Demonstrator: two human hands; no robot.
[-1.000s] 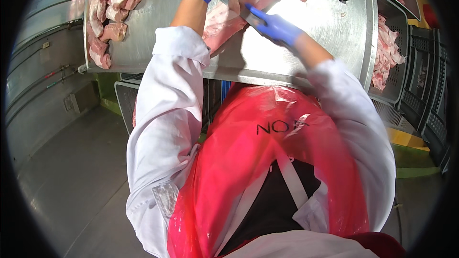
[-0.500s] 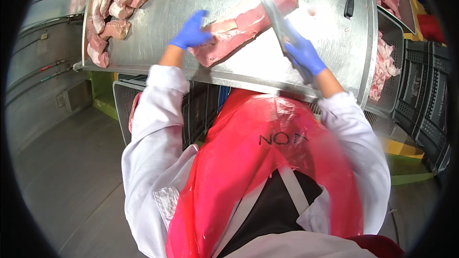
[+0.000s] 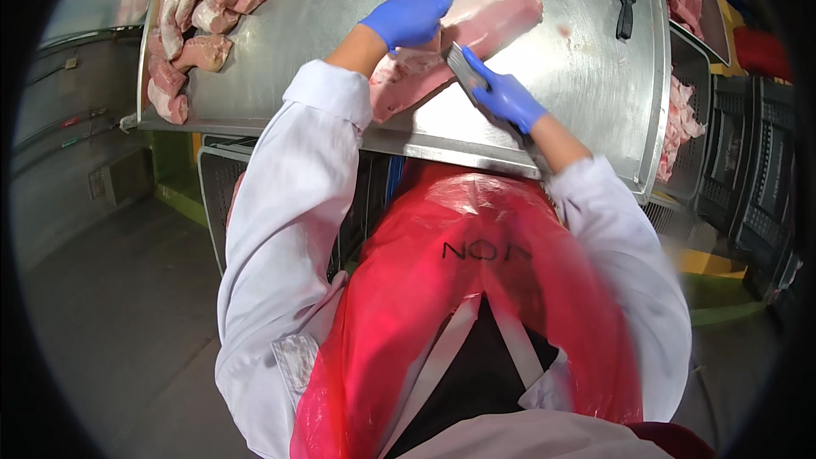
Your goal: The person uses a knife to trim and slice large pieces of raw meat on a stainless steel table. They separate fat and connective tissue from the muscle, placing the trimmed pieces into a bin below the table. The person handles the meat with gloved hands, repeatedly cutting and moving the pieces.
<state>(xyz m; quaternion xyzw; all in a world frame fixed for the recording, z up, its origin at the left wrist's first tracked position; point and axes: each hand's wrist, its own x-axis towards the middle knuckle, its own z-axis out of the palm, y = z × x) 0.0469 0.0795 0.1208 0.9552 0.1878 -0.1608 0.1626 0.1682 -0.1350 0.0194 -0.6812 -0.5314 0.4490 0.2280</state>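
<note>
Long slab of meat mid-surface, knife at its near side

The slab (image 3: 489,24), pale pink with a whitish layer on top, lies at a slant across the middle of the metal surface (image 3: 289,38). Its lower left end sits close to the front edge; its other end points away to the right. The left hand (image 3: 410,19), gloved in blue, is over the slab with fingers curled in; from here I cannot tell whether they pinch a flap of it. The right hand (image 3: 510,100), in a matching glove, is closed around a knife (image 3: 464,76), and the blade meets the slab's near side just below the left hand.

Further out, a heap of meat pieces (image 3: 204,17) occupies the left end of the surface. Near the right edge lies a black-handled tool (image 3: 626,17) with a thin shaft. Beyond that edge stand a grey crate of pale trimmings (image 3: 679,129) and, above it, a tray (image 3: 719,34) of larger cuts. Dark crates (image 3: 738,157) are ranged to the right of these.

The worker wears a shiny red apron (image 3: 425,229) over a white coat (image 3: 285,178). Below the left part of the surface stands another grey crate (image 3: 212,195), partly hidden by the sleeve
</note>
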